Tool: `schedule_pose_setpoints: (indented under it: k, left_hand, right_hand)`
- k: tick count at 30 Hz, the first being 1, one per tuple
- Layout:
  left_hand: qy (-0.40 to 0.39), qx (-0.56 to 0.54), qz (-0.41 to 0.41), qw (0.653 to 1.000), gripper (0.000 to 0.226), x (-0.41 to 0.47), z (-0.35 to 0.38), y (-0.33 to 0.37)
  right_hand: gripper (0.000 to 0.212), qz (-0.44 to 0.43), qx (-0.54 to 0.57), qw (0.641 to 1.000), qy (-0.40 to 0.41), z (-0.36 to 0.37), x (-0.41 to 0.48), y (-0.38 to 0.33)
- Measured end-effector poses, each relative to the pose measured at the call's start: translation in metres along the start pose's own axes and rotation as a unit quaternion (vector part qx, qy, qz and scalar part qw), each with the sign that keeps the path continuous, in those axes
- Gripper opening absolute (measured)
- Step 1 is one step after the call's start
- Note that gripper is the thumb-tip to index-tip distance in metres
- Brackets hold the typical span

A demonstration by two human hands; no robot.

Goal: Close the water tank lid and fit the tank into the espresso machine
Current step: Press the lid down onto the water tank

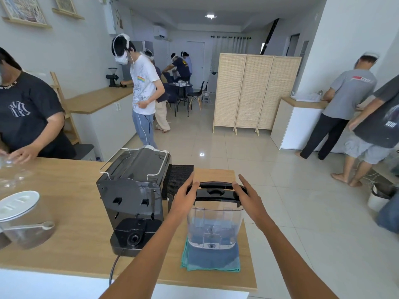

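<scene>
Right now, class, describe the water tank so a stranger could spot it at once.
Find the wooden counter and the black espresso machine on it. Just right of the machine, on a folded teal cloth, stands the water tank: the only clear plastic tub with a black lid.

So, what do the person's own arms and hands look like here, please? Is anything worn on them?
Both arms are bare as far as the picture shows: no sleeves appear before the bottom edge. The left hand and the right hand wear no gloves. I see no watch, bracelet or ring on either wrist or on the fingers that show. No markings, cables or straps are visible on them.
</scene>
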State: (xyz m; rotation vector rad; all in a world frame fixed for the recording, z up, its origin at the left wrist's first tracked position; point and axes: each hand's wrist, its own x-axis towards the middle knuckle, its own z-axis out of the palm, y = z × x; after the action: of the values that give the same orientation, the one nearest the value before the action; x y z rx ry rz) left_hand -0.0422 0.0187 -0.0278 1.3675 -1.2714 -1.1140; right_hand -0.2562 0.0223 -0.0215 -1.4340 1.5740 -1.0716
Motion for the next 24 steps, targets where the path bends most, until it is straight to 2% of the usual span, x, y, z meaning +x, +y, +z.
schedule_pose_setpoints:
  k: [8,14,24]
  left_hand:
    - [-0.025,0.026,0.029,0.999,0.053,-0.013,-0.004,-0.015]
    - [-0.041,0.107,0.046,0.992,0.074,-0.025,-0.009,-0.031]
    - [-0.034,0.176,0.1,0.979,0.084,-0.027,-0.005,-0.05]
  right_hand:
    - [0.059,-0.05,-0.008,0.998,-0.026,-0.001,-0.014,0.014]
    - [0.07,-0.085,-0.063,0.994,-0.032,0.006,-0.018,0.042]
    - [0.075,-0.111,-0.091,0.989,-0.02,0.014,-0.019,0.063]
